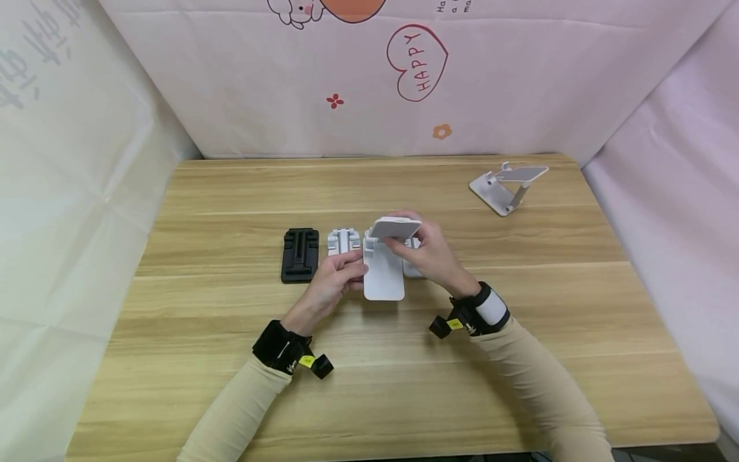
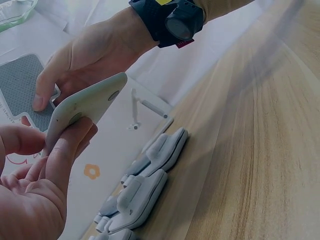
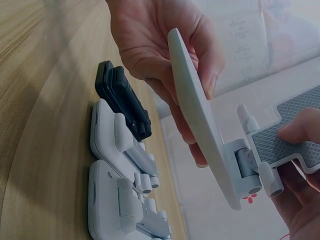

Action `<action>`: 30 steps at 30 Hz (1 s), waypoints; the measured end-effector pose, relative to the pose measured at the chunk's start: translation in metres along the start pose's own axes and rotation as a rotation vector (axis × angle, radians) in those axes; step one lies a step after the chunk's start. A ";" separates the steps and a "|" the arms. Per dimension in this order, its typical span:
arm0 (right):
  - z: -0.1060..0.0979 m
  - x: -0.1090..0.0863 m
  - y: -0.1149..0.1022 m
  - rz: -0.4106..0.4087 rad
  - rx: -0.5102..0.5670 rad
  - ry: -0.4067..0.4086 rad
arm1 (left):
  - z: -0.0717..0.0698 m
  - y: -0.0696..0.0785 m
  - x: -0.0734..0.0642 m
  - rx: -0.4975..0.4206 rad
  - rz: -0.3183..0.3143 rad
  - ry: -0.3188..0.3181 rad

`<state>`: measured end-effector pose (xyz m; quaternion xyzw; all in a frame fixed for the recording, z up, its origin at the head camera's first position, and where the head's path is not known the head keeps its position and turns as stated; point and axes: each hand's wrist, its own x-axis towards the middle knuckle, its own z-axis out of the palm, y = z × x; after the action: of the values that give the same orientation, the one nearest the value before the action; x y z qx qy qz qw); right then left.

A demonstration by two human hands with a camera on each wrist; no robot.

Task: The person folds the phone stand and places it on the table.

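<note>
Both hands hold a white folding phone stand (image 1: 383, 279) raised above the table. My left hand (image 1: 331, 279) pinches the edge of its flat base, thumb on one face and fingers on the other. My right hand (image 1: 434, 255) grips the stand's upper plate, with the thumb on its grey textured pad (image 3: 295, 120). That plate is tilted away from the base at the hinge (image 3: 245, 167). Behind the hands, a black folded phone stand (image 1: 299, 255) and a white folded phone stand (image 1: 343, 240) lie on the table. Another white folded phone stand (image 1: 412, 269) is partly hidden by my right hand.
An unfolded white phone stand (image 1: 508, 188) stands near the table's back right corner. The wooden table (image 1: 231, 410) meets a printed cloth (image 1: 260, 109) at its back edge, with more cloth hanging along both sides.
</note>
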<state>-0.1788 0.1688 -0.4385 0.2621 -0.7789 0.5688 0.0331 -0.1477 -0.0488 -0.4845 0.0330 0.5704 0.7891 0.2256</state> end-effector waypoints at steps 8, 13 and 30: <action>0.001 -0.001 0.001 -0.007 0.016 0.007 | 0.000 -0.002 0.000 0.014 0.008 -0.008; 0.001 -0.001 0.001 -0.009 0.021 0.008 | 0.000 -0.001 0.000 0.001 0.002 -0.002; -0.002 0.000 -0.013 -0.353 -0.253 0.174 | -0.003 -0.002 0.002 0.029 -0.008 0.063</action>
<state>-0.1738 0.1682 -0.4265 0.3380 -0.7802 0.4727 0.2315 -0.1498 -0.0504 -0.4877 0.0093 0.5888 0.7804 0.2103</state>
